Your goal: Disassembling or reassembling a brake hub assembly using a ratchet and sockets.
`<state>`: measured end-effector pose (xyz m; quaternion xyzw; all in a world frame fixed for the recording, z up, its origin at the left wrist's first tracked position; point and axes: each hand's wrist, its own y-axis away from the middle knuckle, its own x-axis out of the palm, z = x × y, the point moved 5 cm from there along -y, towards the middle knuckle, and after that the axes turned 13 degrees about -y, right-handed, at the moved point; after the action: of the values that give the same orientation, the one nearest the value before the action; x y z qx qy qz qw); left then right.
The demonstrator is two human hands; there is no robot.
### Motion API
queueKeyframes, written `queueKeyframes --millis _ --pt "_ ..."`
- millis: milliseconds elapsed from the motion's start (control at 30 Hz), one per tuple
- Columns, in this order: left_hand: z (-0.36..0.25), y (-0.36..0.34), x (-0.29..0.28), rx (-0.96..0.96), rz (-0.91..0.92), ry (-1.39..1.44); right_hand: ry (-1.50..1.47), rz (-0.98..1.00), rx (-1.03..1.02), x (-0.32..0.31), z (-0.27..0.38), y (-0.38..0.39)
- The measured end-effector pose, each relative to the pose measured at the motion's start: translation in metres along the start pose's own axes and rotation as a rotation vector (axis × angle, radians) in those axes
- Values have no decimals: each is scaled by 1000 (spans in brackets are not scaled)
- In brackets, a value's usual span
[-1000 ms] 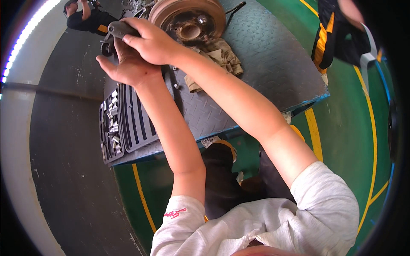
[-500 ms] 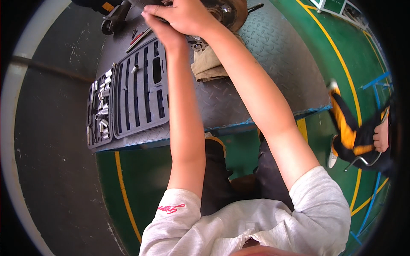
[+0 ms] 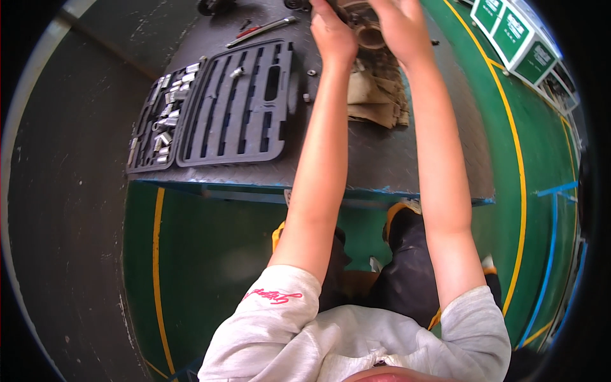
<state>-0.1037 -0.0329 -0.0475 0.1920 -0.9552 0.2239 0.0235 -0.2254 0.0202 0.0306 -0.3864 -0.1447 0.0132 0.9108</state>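
My left hand point(image 3: 333, 37) and my right hand point(image 3: 403, 33) reach to the top edge, one on each side of a rusty brown metal part point(image 3: 370, 37) with a round opening. Both hands' fingers run out of the picture or are hidden, so I cannot tell whether they grip the part. Under the part lies a folded beige cloth point(image 3: 369, 95). Two small metal pieces rest left of the cloth, a nut-like one point(image 3: 311, 72) and a short one point(image 3: 307, 97).
A black socket case point(image 3: 232, 105) lies unfolded at the left, with several loose silver sockets point(image 3: 168, 118) in its left half. Beyond it are a long silver wrench point(image 3: 270, 28) and a red-handled tool point(image 3: 247, 32). Green-and-white cabinets point(image 3: 509, 25) stand at the far right.
Both hands have moved right and apart, from close together over a dark object to either side of the rusty part. The view has shifted; the co-worker at the right has mostly left it.
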Motion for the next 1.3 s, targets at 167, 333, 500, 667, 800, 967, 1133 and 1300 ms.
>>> queueKeyframes --millis 167,333,500,667,800,967,1133,1300 --pt "-13 4 -1 74 157 -98 -206 -34 13 3 -5 -3" --pt "-41 10 -11 204 222 -186 -108 104 -40 19 -7 0" --pt "-48 16 -12 152 279 -484 185 17 -146 17 -9 -12" --pt "-49 32 13 258 145 -529 -28 -38 -239 0 -3 -24" --pt "-62 52 33 485 -14 -600 -348 -236 11 -31 -4 -24" --pt "-69 65 49 660 56 -794 -513 -594 27 -84 -2 -25" --pt "-65 72 60 791 321 -917 -818 -832 367 -132 -39 -18" --pt "-59 101 76 929 369 -1025 -1063 -960 377 -165 -59 -11"
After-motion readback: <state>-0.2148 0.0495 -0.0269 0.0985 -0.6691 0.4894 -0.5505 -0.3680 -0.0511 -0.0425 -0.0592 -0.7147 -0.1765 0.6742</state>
